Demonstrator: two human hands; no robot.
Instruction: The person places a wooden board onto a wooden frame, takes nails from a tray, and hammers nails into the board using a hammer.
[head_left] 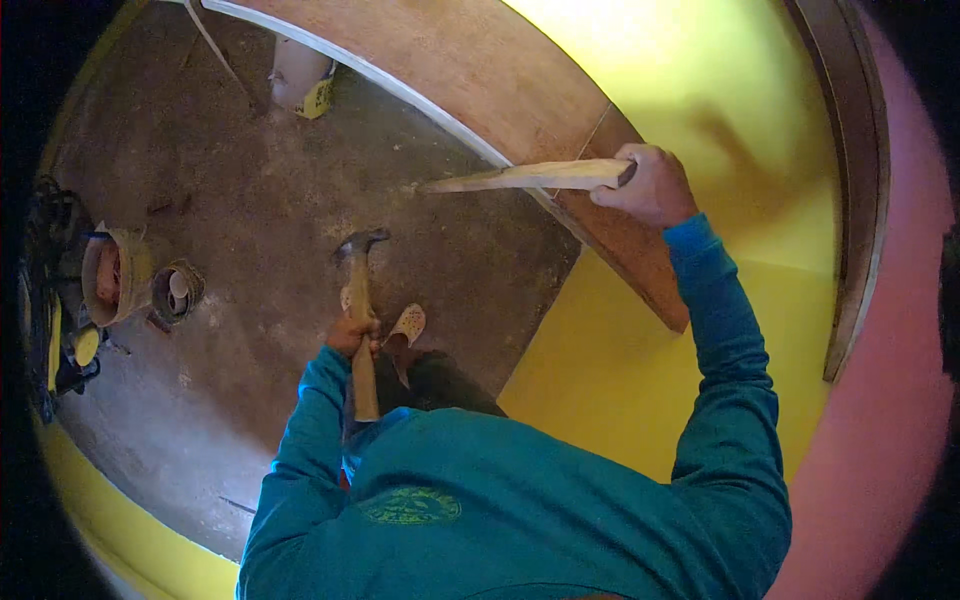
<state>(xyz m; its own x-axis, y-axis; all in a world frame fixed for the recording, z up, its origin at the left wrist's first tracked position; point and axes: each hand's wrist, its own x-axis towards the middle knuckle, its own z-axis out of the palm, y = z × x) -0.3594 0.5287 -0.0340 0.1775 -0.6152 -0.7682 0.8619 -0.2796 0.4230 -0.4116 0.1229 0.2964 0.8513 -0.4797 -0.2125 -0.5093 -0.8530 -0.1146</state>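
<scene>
My left hand [352, 331] grips the wooden handle of a claw hammer [358, 300], whose metal head points away from me over the concrete floor. My right hand [650, 185] is raised and closed around one end of a thin pale wooden strip [530, 177], which reaches left across the edge of a large brown plywood board [480, 70]. The board leans along a yellow wall [700, 100]. Both arms are in teal sleeves.
A foot in a perforated clog [405, 327] stands on the rough concrete floor [260, 200]. At the left sit a tan bucket [115, 275], a small round can [177, 292] and dark tools. A white pipe [298, 80] stands at the back. A dark door frame [860, 200] runs at the right.
</scene>
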